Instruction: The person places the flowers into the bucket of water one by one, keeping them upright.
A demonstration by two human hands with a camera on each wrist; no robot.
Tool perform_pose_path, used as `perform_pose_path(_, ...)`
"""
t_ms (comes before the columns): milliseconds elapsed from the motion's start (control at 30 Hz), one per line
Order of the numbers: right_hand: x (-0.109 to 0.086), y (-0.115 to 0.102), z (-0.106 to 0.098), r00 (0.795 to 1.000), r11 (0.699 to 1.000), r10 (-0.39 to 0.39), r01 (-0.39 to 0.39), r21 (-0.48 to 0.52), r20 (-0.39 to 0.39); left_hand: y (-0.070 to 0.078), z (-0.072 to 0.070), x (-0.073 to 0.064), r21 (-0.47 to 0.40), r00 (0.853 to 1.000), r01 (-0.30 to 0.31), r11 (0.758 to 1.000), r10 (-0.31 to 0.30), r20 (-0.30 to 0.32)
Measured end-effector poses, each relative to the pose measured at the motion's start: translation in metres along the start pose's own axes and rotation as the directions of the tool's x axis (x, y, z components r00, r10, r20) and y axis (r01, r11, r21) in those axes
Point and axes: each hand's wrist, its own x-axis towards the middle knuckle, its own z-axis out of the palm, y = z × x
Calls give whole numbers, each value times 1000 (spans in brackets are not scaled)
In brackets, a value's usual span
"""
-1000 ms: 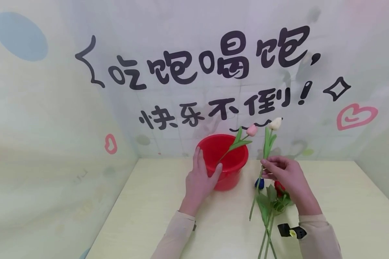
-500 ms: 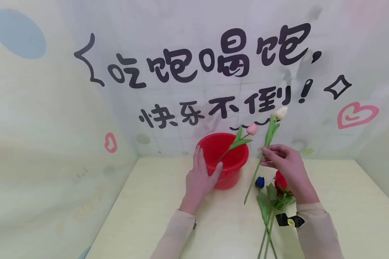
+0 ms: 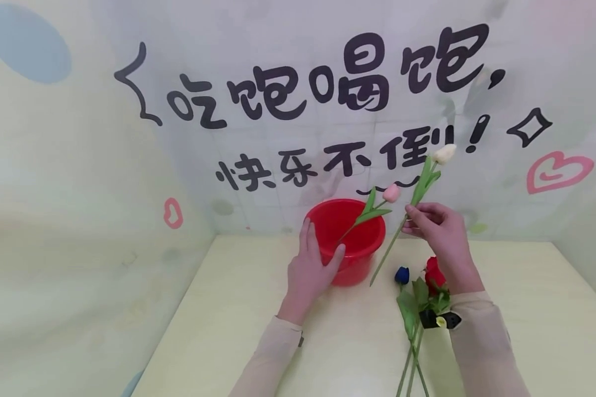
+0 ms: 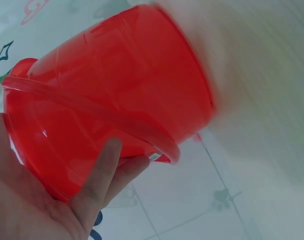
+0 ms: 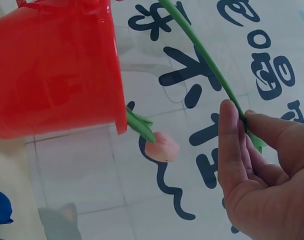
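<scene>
My left hand [image 3: 310,273] rests on the side of a red plastic bucket [image 3: 352,270], its fingers spread straight along the outer wall and the thumb near the front rim. In the left wrist view, fingers [image 4: 103,170] lie against the wall below the bucket's handle [image 4: 92,106]. A pink tulip [image 3: 391,193] leans out of the bucket to the right, its stem inside. Right of the bucket, my right hand [image 3: 442,231] pinches a white tulip [image 3: 445,154] by its green stem between thumb and fingertips. The tulip tilts, bloom up, with its stem end in front of the bucket's lower right side.
On the pale table [image 3: 218,331], right of the bucket, lie a blue flower [image 3: 402,275] and a red flower [image 3: 434,275], their stems crossing toward the front edge. A wall covering [image 3: 258,220] with black lettering stands close behind the bucket.
My right hand has lifted the white tulip; its stem end has risen from over the lying flowers to beside the bucket. The left hand stays on the bucket. The view has shifted slightly.
</scene>
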Motion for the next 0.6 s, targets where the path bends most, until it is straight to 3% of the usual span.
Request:
perform_pose_path(233, 6, -11, 9, 996, 995, -32, 39, 88, -79, 2, 1, 1, -7, 1000, 8, 1000, -8, -15)
perform_pose_path(433, 12, -16, 14, 982, 986, -70, 95, 137, -178, 5, 5, -1, -8, 1000, 16, 1000, -16, -4)
perform_pose_path(600, 22, -17, 25, 972, 976, -73, 115, 183, -223, 0, -2, -1, -19, 1000, 23, 1000, -23, -12)
